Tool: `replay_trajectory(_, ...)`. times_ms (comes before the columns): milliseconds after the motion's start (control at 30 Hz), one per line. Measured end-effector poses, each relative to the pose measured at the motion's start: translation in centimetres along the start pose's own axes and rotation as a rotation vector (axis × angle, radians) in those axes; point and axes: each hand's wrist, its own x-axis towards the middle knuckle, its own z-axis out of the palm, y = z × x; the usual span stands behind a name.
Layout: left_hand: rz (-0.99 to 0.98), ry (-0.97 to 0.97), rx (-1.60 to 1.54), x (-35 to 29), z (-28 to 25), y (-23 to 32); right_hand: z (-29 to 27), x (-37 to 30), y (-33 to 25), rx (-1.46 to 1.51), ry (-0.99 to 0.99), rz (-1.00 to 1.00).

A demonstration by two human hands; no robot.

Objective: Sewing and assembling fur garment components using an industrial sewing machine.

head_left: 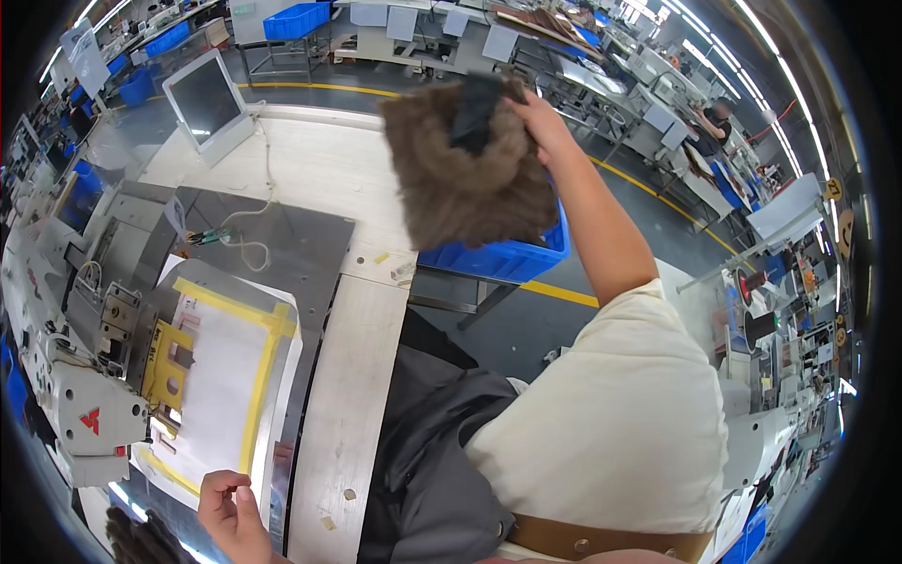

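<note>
My right hand (537,127), arm stretched far forward, grips the upper right edge of a brown furry fabric piece (470,202). The piece is blurred by motion and has a dark patch (477,113) near its top. It hangs over a blue bin (517,261), hiding much of it. At the lower left, my left hand (230,515) is closed with fingers curled and nothing visible in them. It is beside the near edge of a white sheet (221,376) bordered with yellow tape, on the sewing machine's (99,404) metal bed.
A grey-framed screen (209,103) stands on the pale tabletop (319,155). Cables (254,249) lie on the metal plate. Dark fluffy material (141,538) shows at the lower left corner. Another person (716,122) sits among benches at far right.
</note>
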Motion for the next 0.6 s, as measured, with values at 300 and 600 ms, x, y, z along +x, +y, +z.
replay_trajectory(300, 0.056, -0.21, 0.215, 1.5, 1.4, -1.2, -19.7, 3.7, 13.2, -0.294, 0.157, 0.211)
replay_trajectory(600, -0.219, -0.035, 0.051, 2.8, 2.9, -6.1, -14.9, 6.9, 16.9, -0.584, 0.213, 0.288)
